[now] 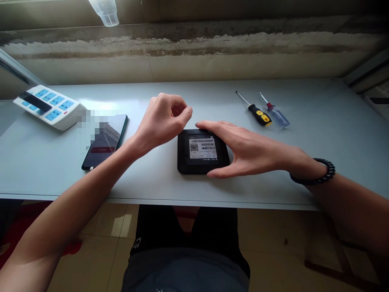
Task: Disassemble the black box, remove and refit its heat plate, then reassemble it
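A flat black box (194, 164) with a white barcode label on its upturned face lies near the front edge of the pale table (319, 162). My right hand (243, 148) rests on its right side, fingers stretched along the far edge and thumb at the near corner, gripping it. My left hand (162, 117) hovers just left of and above the box's far left corner, fingers curled and thumb pinched against them; whether anything small is in the pinch I cannot make out.
A smartphone (105, 142) lies left of the box. A white power strip (45, 106) with blue sockets sits at the far left. Two screwdrivers, one black-and-yellow (258, 112) and one clear-handled (275, 112), lie at the back right. A wall runs behind the table.
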Tool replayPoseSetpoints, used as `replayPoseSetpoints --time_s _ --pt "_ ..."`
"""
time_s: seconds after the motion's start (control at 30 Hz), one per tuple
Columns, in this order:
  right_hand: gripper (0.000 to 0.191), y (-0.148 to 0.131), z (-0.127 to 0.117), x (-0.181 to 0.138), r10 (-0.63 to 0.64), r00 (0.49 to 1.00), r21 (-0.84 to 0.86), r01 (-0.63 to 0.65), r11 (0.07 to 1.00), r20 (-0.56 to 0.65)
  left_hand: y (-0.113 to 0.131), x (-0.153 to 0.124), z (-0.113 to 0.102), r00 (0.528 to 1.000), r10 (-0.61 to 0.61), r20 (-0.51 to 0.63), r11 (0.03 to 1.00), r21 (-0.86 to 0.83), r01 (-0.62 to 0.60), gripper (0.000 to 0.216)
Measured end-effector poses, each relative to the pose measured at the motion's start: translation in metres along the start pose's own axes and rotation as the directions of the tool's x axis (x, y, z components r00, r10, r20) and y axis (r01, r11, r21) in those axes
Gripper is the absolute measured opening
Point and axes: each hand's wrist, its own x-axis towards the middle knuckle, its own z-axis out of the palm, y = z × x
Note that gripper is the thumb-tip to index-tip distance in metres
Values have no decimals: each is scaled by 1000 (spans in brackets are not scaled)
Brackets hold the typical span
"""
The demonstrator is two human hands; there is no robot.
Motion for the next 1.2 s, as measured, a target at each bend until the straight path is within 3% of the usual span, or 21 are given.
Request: replayPoseSetpoints --time_s 0.9,1.2 --pt "108 10 3 2 -23 999 35 22 999 29 -1 -3 2 997 62 43 998 9 -62 21" --pt "102 14 3 6 -103 995 64 103 993 -9 2 -3 -5 986 128 107 989 63 -135 22"
